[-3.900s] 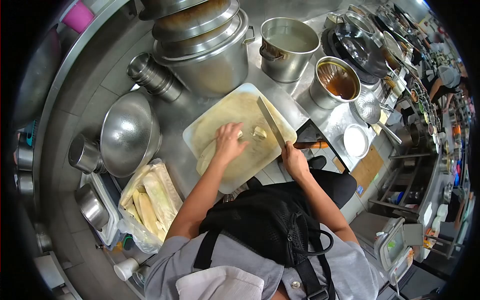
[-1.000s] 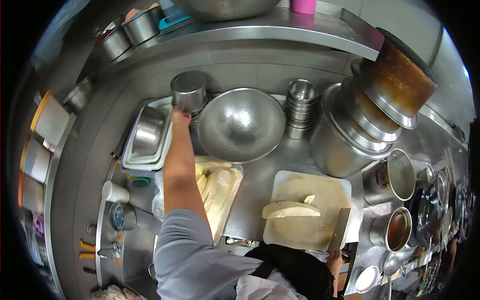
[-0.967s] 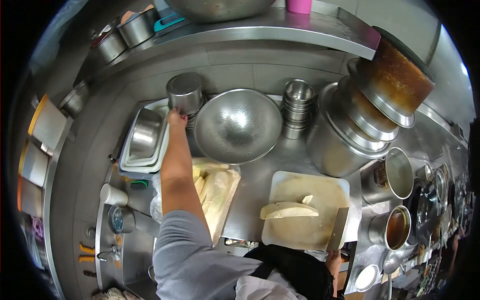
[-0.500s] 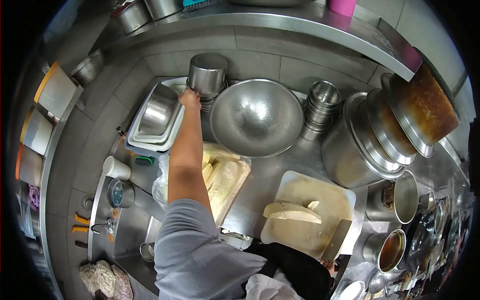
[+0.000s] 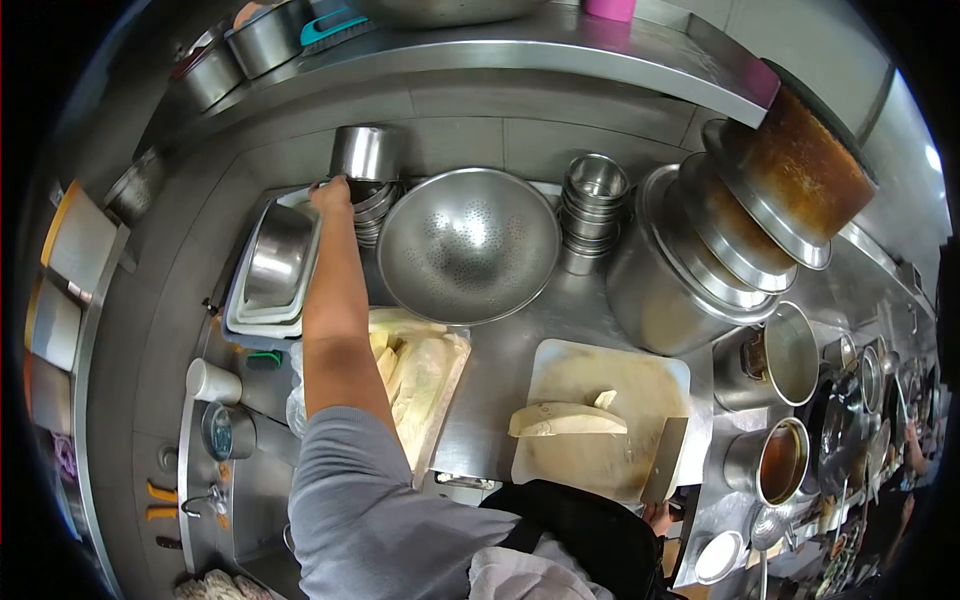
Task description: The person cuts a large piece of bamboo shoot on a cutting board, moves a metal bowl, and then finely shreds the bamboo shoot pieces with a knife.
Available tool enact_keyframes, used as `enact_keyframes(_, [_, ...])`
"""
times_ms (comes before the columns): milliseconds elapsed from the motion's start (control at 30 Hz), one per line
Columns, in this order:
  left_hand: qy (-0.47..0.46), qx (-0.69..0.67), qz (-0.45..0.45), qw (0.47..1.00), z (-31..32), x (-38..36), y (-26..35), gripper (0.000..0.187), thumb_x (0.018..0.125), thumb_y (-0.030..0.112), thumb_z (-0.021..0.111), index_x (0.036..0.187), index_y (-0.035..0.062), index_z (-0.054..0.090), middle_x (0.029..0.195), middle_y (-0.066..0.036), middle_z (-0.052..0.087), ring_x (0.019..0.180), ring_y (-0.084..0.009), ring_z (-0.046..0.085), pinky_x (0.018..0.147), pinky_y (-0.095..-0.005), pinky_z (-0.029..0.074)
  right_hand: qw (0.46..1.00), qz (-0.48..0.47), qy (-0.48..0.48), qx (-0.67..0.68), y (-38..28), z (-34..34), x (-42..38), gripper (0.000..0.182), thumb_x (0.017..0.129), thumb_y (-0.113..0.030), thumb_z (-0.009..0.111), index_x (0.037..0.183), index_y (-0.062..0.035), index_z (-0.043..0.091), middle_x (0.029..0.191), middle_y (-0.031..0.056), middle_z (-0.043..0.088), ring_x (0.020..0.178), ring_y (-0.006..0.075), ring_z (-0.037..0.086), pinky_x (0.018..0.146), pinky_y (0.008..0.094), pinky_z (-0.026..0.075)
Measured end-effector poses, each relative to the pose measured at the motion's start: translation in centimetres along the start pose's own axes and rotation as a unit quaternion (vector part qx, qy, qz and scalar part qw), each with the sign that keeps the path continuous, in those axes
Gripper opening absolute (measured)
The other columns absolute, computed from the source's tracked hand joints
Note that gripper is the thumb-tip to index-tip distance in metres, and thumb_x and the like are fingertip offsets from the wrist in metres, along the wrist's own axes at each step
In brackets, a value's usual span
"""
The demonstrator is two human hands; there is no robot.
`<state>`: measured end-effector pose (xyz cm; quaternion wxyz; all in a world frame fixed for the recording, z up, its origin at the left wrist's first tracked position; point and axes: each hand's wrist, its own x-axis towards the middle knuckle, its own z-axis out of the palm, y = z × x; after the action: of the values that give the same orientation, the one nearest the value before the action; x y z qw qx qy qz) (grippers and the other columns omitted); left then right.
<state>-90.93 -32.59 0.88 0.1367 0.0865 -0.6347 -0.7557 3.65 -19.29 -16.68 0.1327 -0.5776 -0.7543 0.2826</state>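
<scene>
My left hand [image 5: 332, 194] reaches to the back of the counter, its fingers closed on the lower rim of an upturned steel pot [image 5: 365, 152]. The pot is slightly tilted, with a dark gap showing between it and the stacked steel bowls [image 5: 376, 215]. At the lower right, my right hand [image 5: 657, 517] is wrapped around the handle of a cleaver [image 5: 666, 460]. The wide blade stands over the right edge of a white cutting board [image 5: 570, 475]. A long pale vegetable piece [image 5: 568, 420] lies on the board, with a small cut bit beside it.
A perforated colander [image 5: 470, 245] stands between stacked pots [image 5: 595, 205] and the bowls. Left of my arm are nested tubs [image 5: 315, 250] with a steel basin [image 5: 279, 257]. Pale pieces lie in a plastic bag [image 5: 425, 385]. Large lidded pots [image 5: 650, 300] stand right; a shelf [image 5: 560, 60] overhangs.
The upturned pot has tipped a little at its rim, and a gap now shows under it. My view has shifted to the right. My right hand still holds the cleaver by the board.
</scene>
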Motion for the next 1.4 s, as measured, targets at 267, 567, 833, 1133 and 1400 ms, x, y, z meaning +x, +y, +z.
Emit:
enact_keyframes(267, [-0.151,-0.215,-0.088,0.961,3.3,6.1,-3.4,0.034,0.086,0.034,0.058,0.112,0.012,0.056,0.103,-0.018,0.065,0.086,-0.0314,0.066,0.063,-0.0506,0.054,0.998,-0.042,0.035,-0.013,-0.3,0.1,-0.8,0.027,0.101,-0.017,0.054,0.122,-0.0005,0.057,0.087,0.0286,0.065,0.079,0.0502,0.065,0.067,0.0527,0.05])
enact_keyframes(567, [-0.268,-0.219,0.194,0.918,-1.9,-13.0,11.8,0.071,0.094,0.005,0.071,0.153,0.0149,0.034,0.118,-0.012,0.061,0.103,-0.0264,0.06,0.09,-0.0486,0.05,0.995,0.098,-0.007,0.024,-2.0,0.2,-1.4,0.045,0.098,-0.026,0.06,0.134,0.0003,0.055,0.094,0.033,0.068,0.092,0.0506,0.067,0.079,0.0576,0.053])
enact_keyframes(833, [-0.535,0.069,0.186,0.821,-3.9,-39.4,12.9,0.058,0.094,0.025,0.075,0.144,0.0111,0.049,0.088,0.004,0.057,0.077,-0.0071,0.052,0.073,-0.0223,0.042,0.997,0.025,0.007,0.072,-2.7,-1.5,-0.8,0.036,0.103,-0.025,0.056,0.122,0.0059,0.057,0.084,0.0265,0.07,0.079,0.0433,0.071,0.072,0.0476,0.056])
enact_keyframes(1133, [-0.781,-0.041,0.278,0.558,2.2,-67.2,0.8,0.01,0.098,0.003,0.059,0.106,0.0057,0.064,0.099,-0.008,0.072,0.096,-0.0245,0.069,0.087,-0.0317,0.052,0.875,0.196,-0.007,0.443,-2.4,-2.8,-5.4,0.028,0.107,-0.028,0.051,0.112,-0.0007,0.053,0.066,0.0046,0.053,0.043,0.0146,0.052,0.039,0.0309,0.046])
enact_keyframes(1400, [-0.767,-0.146,0.518,0.351,3.7,-78.5,-10.3,0.008,0.092,0.008,0.057,0.1,0.01,0.06,0.095,-0.008,0.071,0.089,-0.0297,0.068,0.083,-0.0423,0.053,0.861,0.21,0.097,0.453,-1.0,-2.8,-9.6,0.026,0.107,-0.029,0.05,0.104,-0.0038,0.048,0.064,0.0035,0.048,0.04,0.0149,0.048,0.037,0.0312,0.044])
